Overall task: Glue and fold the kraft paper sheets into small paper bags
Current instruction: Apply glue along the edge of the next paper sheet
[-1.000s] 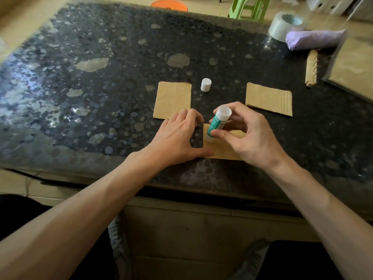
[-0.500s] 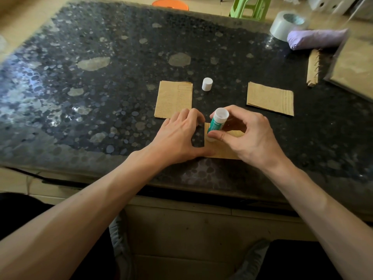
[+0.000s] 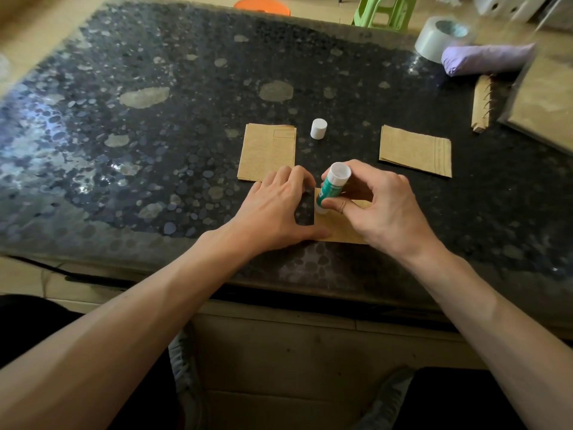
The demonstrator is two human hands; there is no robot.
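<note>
One glue stick [image 3: 332,188], near-upright, tip down

Dark pebbled table [image 3: 155,150]; tape roll [image 3: 431,42] far right, beside purple bundle [image 3: 486,58]; green stool [image 3: 384,10] beyond table

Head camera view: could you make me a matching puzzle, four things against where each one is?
1 green-and-white glue stick
2 small white plastic cap
3 pale roll of tape
4 nearest brown kraft paper sheet

A far right table corner
B gripped by right hand
C pressed by left hand
D upright between two kraft stacks

Pairs: 1-B, 2-D, 3-A, 4-C.
</note>
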